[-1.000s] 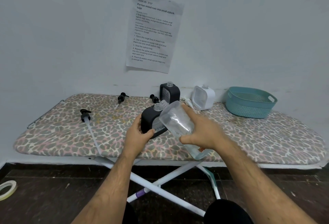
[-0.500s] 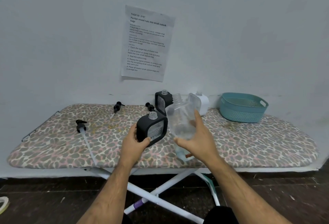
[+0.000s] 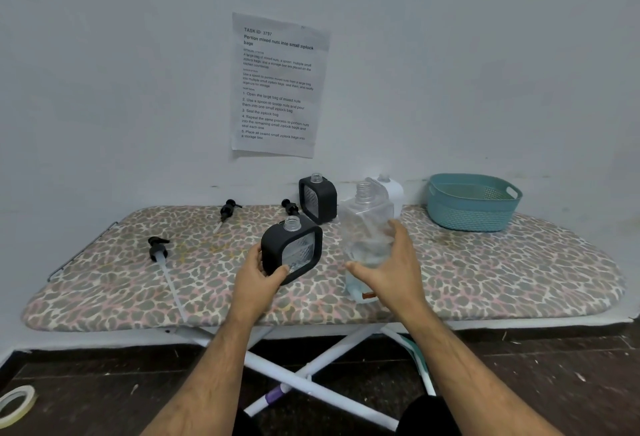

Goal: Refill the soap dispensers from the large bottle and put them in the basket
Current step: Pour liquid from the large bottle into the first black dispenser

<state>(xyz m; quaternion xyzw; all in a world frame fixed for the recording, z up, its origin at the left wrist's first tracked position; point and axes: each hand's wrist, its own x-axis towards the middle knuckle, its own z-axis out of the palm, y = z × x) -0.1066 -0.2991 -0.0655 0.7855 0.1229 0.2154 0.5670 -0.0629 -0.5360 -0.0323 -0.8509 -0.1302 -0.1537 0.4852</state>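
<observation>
1. A second ago my right hand (image 3: 391, 269) had the bottle (image 3: 367, 228) tipped neck-down over the dispenser (image 3: 292, 252). Now the bottle is upright again, neck at 12 o'clock, its base on or just above the tabletop (image 3: 519, 273); I cannot tell which.

2. My right fingers are spread and nearly straight along the bottle's near side, thumb out toward 9 o'clock. That reads to me as letting go, not gripping.

3. My left hand (image 3: 258, 276) has kept hold of the dispenser throughout: thumb curled over its lower front corner, fingers behind it. It leans slightly, open neck up, at 9 o'clock from the bottle and just beside it.

4. My judgement: the pour into this dispenser is over. How full it is I cannot read through the clear window.

5. It has no pump yet. Three pumps lie on the board: one (image 3: 157, 248) at 9 o'clock of my left hand, two more (image 3: 228, 209) (image 3: 289, 207) toward the wall.

6. A second black dispenser (image 3: 317, 198) and a white one (image 3: 389, 193) stand uncapped at 12 o'clock, near the wall. Whether they are filled, I cannot tell.

7. The basket (image 3: 474, 203) sits at 2 o'clock, well apart from my hands. I see nothing in it.

8. Likely next: free my right hand, fetch a pump, close this one.
</observation>
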